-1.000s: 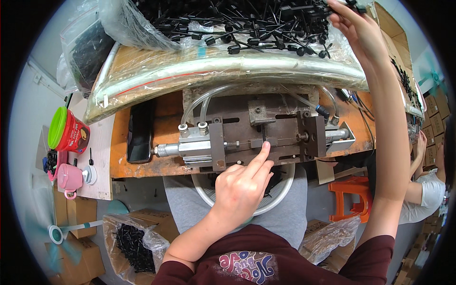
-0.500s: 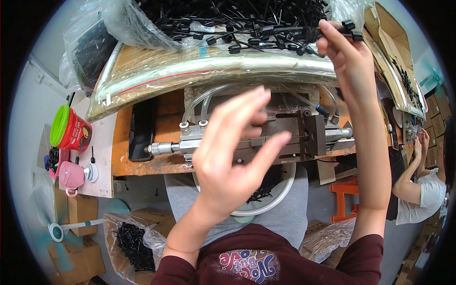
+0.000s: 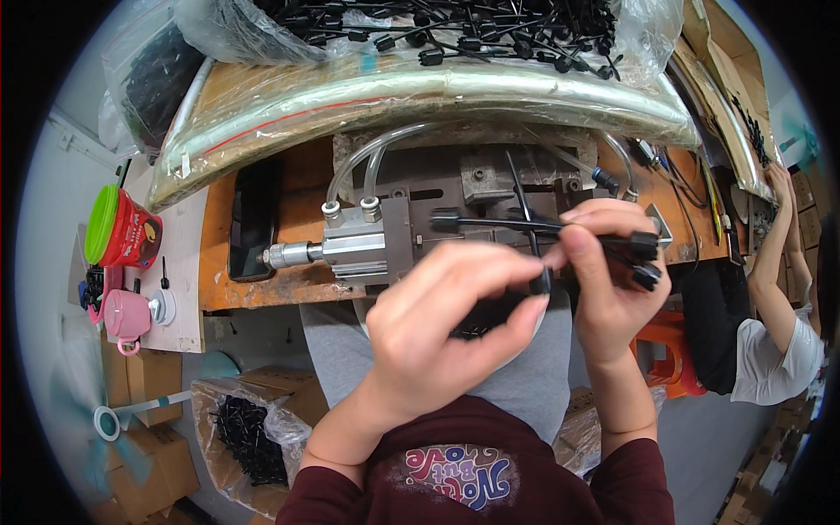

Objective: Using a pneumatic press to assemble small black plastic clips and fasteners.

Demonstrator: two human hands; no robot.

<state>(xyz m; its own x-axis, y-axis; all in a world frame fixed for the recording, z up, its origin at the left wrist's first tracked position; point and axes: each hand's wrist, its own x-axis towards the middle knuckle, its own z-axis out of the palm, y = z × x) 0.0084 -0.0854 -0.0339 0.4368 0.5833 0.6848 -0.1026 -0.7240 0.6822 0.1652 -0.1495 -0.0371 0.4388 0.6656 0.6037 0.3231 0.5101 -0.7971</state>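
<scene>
In front of my chest, my right hand [image 3: 617, 284] is closed round a few thin black plastic rods [image 3: 643, 249] with thick ribbed ends. One of these rods points left across the work area, its ribbed end [image 3: 446, 219] above the fixture. My left hand [image 3: 446, 324], slightly blurred, pinches the lower end of another black rod [image 3: 522, 197] that slants up and away. Both hands nearly meet there. Behind and below them lies a metal clamping fixture [image 3: 359, 254] with a silver cylinder and clear hoses [image 3: 372, 171]; my hands cover part of it.
A plastic-wrapped tray edge [image 3: 420, 101] fronts a heap of black rods [image 3: 525, 35]. Left are a dark flat phone-like slab [image 3: 254, 223], a red bucket [image 3: 136, 232], a pink mug [image 3: 125, 315] and a fan [image 3: 107, 423]. A co-worker [image 3: 774, 354] sits right, by an orange stool [image 3: 669, 354].
My right hand has come down and nearer from the heap with the rods. My left hand has gone from open and empty to pinching one rod's end beside it.
</scene>
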